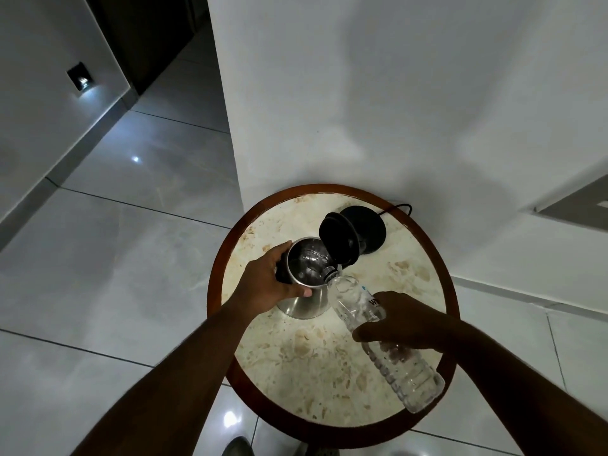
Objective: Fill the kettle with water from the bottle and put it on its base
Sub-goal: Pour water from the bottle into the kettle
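One kettle (307, 274) (lid up) gripped by left hand (268, 281); one bottle (385, 337) gripped, tilted, by right hand (404, 320).

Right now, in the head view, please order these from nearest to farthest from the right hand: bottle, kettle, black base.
1. bottle: held in the right hand, tilted toward the kettle.
2. kettle: to its left, gripped by the left hand.
3. black base: at the table's back edge, by the wall.

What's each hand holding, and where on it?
Left hand grips the steel kettle at its handle side, near the rim. Right hand holds the tilted water bottle around its middle.
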Available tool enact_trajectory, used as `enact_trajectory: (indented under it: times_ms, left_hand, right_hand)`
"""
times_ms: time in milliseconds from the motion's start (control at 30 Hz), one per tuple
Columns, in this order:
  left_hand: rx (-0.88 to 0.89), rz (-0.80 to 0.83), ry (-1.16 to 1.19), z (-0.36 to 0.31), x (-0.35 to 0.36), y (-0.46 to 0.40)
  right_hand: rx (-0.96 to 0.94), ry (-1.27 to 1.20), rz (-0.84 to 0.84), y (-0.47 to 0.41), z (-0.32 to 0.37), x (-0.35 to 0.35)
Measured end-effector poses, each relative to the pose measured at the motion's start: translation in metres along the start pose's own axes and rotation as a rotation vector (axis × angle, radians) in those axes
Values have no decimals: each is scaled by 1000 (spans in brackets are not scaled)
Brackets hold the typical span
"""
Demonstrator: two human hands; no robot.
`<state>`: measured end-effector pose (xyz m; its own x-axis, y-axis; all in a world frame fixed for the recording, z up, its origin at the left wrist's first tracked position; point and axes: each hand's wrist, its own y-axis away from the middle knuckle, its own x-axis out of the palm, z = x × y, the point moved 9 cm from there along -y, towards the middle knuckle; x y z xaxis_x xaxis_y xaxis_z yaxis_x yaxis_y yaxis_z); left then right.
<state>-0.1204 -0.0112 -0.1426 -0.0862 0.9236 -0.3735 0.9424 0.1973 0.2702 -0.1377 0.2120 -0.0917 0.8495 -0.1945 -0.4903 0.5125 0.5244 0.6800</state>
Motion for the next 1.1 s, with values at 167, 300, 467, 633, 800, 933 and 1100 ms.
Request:
enact_trajectory:
  times_ms: [167,300,467,633,800,933,1100]
  left_hand:
    - [-9,1,3,-1,1,0]
    - [-14,0,5,-2,1,2]
    - [-23,-11,4,0,-1,4]
    - [-39,-12,8,-1,1,8]
    - [-77,-54,37,-5,0,23]
    - [-147,-337,67,-9,-12,56]
    - [-88,-474,90,-24,22,110]
  right_hand:
    - [19,-34,3,0,-4,0]
    - [53,-59,0,-2,-7,0]
    - [73,-69,13,-4,-10,4]
    - [62,22,-29,-7,-16,4]
    - [14,7,-32,-15,-22,13]
    - [-14,20,-78,-27,-29,23]
    - [-96,-65,-165,-35,-36,39]
